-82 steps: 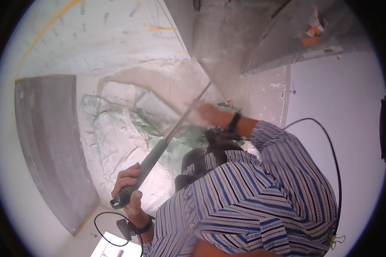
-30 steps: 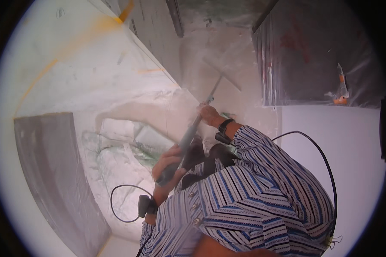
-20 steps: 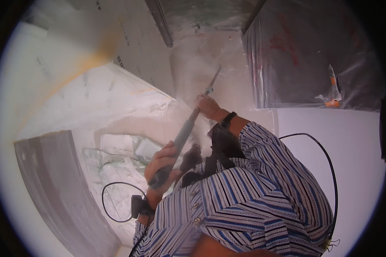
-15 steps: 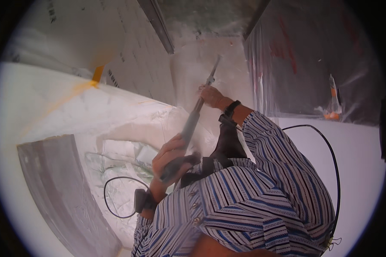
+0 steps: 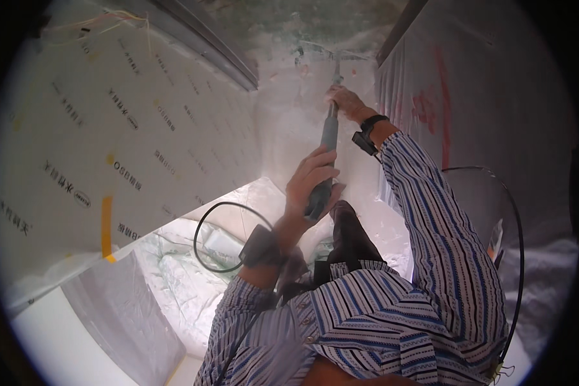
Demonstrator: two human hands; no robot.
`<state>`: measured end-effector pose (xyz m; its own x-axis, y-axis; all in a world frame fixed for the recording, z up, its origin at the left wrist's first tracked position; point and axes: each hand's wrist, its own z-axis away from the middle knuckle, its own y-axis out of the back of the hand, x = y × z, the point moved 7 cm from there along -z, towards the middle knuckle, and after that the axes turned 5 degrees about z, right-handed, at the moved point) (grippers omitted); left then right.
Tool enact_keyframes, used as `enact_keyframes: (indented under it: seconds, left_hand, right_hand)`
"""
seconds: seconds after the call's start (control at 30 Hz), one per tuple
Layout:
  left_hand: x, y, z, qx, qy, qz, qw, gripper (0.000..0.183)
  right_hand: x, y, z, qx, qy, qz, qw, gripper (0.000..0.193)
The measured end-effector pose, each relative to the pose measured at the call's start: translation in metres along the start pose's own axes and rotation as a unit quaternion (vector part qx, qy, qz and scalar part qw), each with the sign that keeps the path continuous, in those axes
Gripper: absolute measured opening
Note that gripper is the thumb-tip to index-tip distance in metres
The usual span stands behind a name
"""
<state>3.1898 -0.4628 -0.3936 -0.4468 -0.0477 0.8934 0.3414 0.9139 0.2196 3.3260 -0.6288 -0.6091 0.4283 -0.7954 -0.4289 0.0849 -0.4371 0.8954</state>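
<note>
A long grey pole tool (image 5: 329, 138) runs from my chest up toward the white plastered wall (image 5: 289, 122) ahead. My left hand (image 5: 312, 180) is wrapped round its thick lower grip. My right hand (image 5: 346, 101) holds the thin upper shaft near the top, arm stretched upward, a dark band on that wrist. The tool's tip (image 5: 336, 61) meets the wall just below the rough grey ceiling. Both sleeves are blue-and-white striped.
A board wall with printed marks and yellow tape (image 5: 109, 161) stands on the left, a plastic-covered wall with red marks (image 5: 469, 109) on the right. Crumpled plastic sheeting (image 5: 174, 270) covers the floor. A black cable (image 5: 206, 238) loops near my left wrist, another black cable (image 5: 518, 244) on the right.
The view has tilted up from the floor to the wall top. Both hands have raised the pole, and its tip has climbed the white wall toward the ceiling.
</note>
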Motion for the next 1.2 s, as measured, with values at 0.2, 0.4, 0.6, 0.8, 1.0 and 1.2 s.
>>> enact_keyframes:
  seconds: [0.2,0.4,0.6,0.8,1.0,1.2]
  left_hand:
    - [-0.002,0.000,0.004,0.005,0.058,0.011,0.998,0.027]
    - [0.041,0.052,0.031,-0.003,0.136,-0.011,0.991,0.019]
    - [0.093,0.105,0.040,-0.031,0.165,-0.042,0.985,0.018]
    - [0.139,0.127,0.056,0.012,0.203,-0.047,0.978,0.019]
    - [0.108,0.113,0.059,0.040,0.163,-0.052,0.984,0.023]
    - [0.016,0.093,0.034,0.045,0.122,-0.067,0.989,0.020]
  right_hand:
    - [0.013,-0.045,0.028,-0.028,-0.102,-0.078,0.991,0.007]
    - [-0.066,-0.061,0.052,-0.045,-0.130,-0.112,0.984,0.008]
    - [-0.158,-0.052,0.057,-0.110,-0.154,-0.159,0.969,0.009]
    - [-0.224,-0.031,0.063,-0.192,-0.072,-0.141,0.968,0.010]
    - [-0.169,-0.040,0.014,-0.143,-0.100,-0.090,0.980,0.010]
    - [-0.104,-0.052,-0.071,-0.088,-0.083,-0.080,0.989,0.010]
